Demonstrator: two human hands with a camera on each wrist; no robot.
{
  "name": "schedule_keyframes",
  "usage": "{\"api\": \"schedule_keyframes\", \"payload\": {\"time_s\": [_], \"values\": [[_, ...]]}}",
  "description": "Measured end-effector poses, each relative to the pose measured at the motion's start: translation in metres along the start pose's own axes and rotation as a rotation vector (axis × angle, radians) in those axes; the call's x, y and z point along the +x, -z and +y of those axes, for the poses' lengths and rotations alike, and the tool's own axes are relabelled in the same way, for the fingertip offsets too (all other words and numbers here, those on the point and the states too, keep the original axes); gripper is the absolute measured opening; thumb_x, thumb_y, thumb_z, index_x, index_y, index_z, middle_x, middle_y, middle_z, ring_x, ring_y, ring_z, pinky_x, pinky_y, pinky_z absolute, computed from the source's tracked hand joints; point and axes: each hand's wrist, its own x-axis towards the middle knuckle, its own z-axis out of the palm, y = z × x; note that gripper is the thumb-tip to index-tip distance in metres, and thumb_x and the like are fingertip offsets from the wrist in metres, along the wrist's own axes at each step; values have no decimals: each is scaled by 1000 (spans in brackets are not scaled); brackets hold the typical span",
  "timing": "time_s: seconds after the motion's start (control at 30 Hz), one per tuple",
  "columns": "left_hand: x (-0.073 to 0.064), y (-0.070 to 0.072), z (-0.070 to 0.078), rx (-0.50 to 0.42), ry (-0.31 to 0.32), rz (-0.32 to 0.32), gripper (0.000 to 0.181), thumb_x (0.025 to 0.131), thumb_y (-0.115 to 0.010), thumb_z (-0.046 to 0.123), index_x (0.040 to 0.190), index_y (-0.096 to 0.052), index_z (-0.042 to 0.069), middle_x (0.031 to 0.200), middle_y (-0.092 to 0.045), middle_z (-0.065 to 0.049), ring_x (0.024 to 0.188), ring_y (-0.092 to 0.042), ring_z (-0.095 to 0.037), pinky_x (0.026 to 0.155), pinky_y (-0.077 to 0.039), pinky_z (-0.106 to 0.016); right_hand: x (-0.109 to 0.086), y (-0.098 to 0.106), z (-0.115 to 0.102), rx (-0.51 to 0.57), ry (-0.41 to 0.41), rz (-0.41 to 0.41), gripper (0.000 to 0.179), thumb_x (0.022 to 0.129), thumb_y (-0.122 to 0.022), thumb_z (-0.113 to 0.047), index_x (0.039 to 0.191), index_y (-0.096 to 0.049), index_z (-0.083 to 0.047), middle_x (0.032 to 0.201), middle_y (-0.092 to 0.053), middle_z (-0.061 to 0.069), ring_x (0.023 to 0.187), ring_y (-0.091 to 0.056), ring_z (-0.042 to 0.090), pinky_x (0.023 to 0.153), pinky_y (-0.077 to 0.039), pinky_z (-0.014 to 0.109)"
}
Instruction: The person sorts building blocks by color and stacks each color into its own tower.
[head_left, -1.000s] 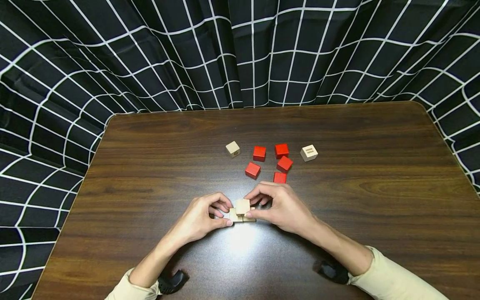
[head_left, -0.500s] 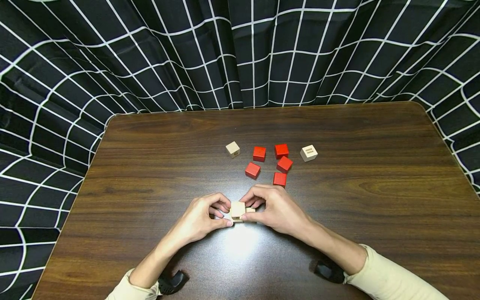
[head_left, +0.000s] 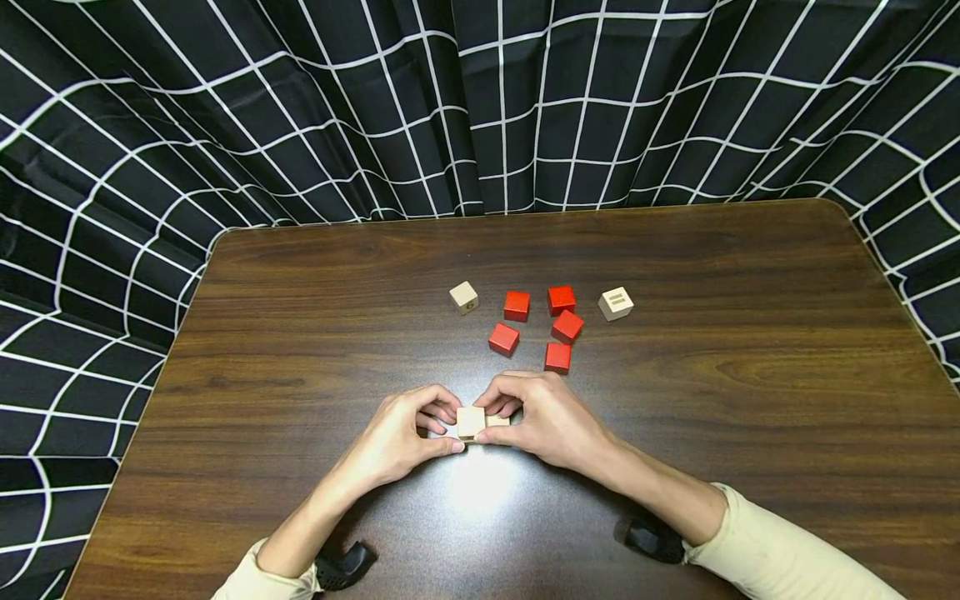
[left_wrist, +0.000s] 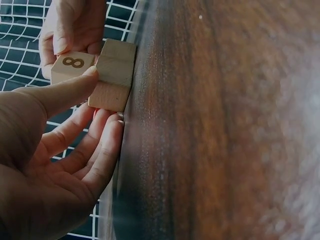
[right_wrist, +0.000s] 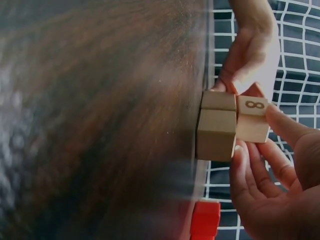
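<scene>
My right hand (head_left: 551, 421) pinches a pale wooden cube (head_left: 470, 422) between thumb and fingers. A number 8 marks the side of this wooden cube (right_wrist: 252, 127) in the right wrist view. It sits right over the left one of two wooden cubes standing side by side on the table. The right lower cube (right_wrist: 216, 142) shows beside it, partly behind my right fingers in the head view. My left hand (head_left: 408, 429) holds the left lower cube (left_wrist: 107, 97), thumb at its near side and fingers at its far side.
Several red cubes (head_left: 517, 306) lie scattered beyond my hands. A wooden cube with a digit (head_left: 464, 297) is to their left, one with an equals sign (head_left: 616, 304) to their right. A black curtain with a white grid (head_left: 510, 100) borders the brown table (head_left: 337, 317).
My right hand has moved left and slightly toward me with its cube, from above the middle of the two lower cubes to over the left one. My left hand has stayed put.
</scene>
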Motion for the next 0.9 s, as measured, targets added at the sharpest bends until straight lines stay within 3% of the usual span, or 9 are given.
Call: {"api": "schedule_keyframes", "payload": {"time_s": [0.9], "values": [[0,-1,-2,16,-41,10,33,74,-88,9,100,-67,15,95,-67,2,81,-68,-14,76,-59,-24,0,-4,0,-38,13,-6,27,74,-89,-20,93,-71,-17,88,-68,-8,79,-67,12,71,-57,24]]}}
